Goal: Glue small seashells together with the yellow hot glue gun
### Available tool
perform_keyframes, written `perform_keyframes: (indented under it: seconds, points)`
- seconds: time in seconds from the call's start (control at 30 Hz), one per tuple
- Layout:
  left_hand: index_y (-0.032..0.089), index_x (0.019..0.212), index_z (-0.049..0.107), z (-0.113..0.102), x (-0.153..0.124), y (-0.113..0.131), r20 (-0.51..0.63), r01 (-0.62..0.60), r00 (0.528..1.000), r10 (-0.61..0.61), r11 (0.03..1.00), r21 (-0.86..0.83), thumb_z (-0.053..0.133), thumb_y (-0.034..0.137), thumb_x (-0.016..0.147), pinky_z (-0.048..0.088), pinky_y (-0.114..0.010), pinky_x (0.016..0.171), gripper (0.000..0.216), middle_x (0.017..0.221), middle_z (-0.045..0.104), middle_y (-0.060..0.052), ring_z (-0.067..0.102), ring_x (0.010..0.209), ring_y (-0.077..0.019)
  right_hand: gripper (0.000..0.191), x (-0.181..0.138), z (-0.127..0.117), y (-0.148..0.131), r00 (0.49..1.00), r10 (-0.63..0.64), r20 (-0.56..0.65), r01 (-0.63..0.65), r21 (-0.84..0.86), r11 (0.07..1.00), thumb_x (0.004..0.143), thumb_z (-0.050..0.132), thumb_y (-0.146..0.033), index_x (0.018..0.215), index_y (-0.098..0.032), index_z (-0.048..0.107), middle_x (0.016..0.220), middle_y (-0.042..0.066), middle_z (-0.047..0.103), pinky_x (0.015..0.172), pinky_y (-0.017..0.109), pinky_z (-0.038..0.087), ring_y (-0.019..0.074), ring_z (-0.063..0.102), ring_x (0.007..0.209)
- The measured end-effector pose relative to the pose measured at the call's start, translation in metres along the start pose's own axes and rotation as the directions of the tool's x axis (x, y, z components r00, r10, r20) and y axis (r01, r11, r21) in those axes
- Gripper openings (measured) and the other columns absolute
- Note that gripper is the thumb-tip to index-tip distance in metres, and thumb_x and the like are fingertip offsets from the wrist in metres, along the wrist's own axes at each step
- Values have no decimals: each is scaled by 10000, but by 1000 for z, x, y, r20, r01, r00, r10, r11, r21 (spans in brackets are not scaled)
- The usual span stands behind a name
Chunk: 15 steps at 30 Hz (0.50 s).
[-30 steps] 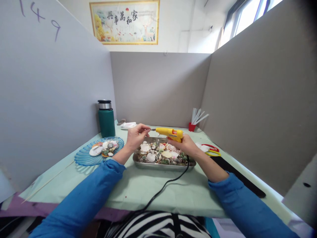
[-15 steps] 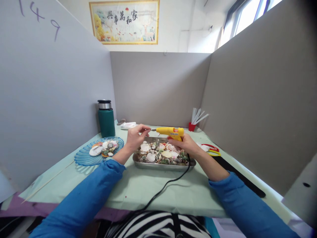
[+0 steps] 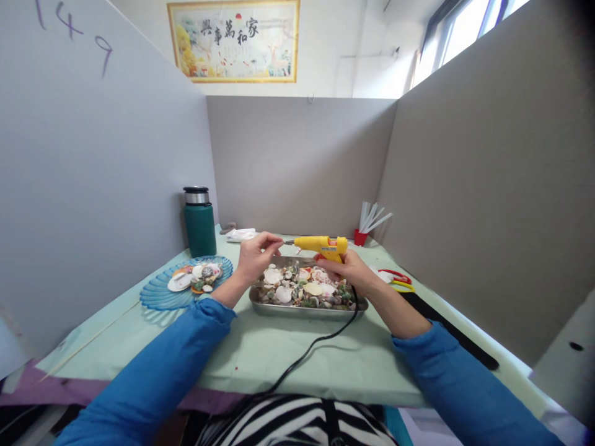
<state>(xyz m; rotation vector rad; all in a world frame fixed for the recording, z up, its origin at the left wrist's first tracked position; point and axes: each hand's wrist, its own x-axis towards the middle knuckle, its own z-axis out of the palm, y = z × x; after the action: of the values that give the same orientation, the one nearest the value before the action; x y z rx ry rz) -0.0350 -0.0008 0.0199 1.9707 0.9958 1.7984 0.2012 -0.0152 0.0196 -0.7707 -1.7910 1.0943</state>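
Note:
My right hand [image 3: 349, 270] grips a yellow glue gun [image 3: 320, 245] held level above a steel tray [image 3: 302, 308] filled with several seashells [image 3: 302, 288]. The gun's nozzle points left toward my left hand [image 3: 255, 255], whose fingertips are pinched on something small that I cannot make out, right at the nozzle tip. The gun's black cord [image 3: 307, 353] runs from under my right hand across the green table toward me. Both hands hover over the far half of the tray.
A blue glass plate [image 3: 160, 296] with a few shells lies left of the tray, behind it a green flask [image 3: 199, 224]. A red cup of glue sticks [image 3: 367, 226] and red-yellow scissors [image 3: 398, 282] are at the right. Grey partitions close three sides.
The glue gun has risen slightly and shifted a little right; my left hand's pinched fingers stay at the nozzle. Nothing else has moved.

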Motion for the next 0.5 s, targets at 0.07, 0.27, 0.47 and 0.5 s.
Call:
perform_keyframes:
  seconds: [0.07,0.27,0.47,0.5]
  points:
    - [184,771,661,1,1,-1,9,42,999,-41,998,-42,676,311,724,450,-247,606,137,581,632,-2,614,553,-138,354,0,0,0,1000,-19,8,19,12,1000,722,678,-428,881,-121,602,495,-70,412,435,221,252,62,341,436]
    - [149,731,636,3,4,5,51,181,983,-175,967,-181,722,310,669,442,-234,572,193,570,636,-9,610,532,-126,326,2,-1,4,998,-49,-25,49,14,999,733,673,-419,897,-146,602,504,-68,409,427,225,259,68,338,438]
    - [130,744,615,3,4,7,95,287,958,-270,908,-306,742,321,641,465,-233,582,251,683,685,-45,614,556,-114,300,3,0,7,997,-46,-59,46,-7,999,715,688,-424,870,-175,623,496,-58,429,413,229,289,78,358,428]
    - [129,750,614,3,4,6,101,298,955,-280,898,-322,744,319,640,469,-232,587,255,695,689,-48,615,561,-111,299,3,0,8,997,-49,-57,48,-18,999,717,686,-424,875,-177,626,497,-56,435,412,229,292,79,364,426]
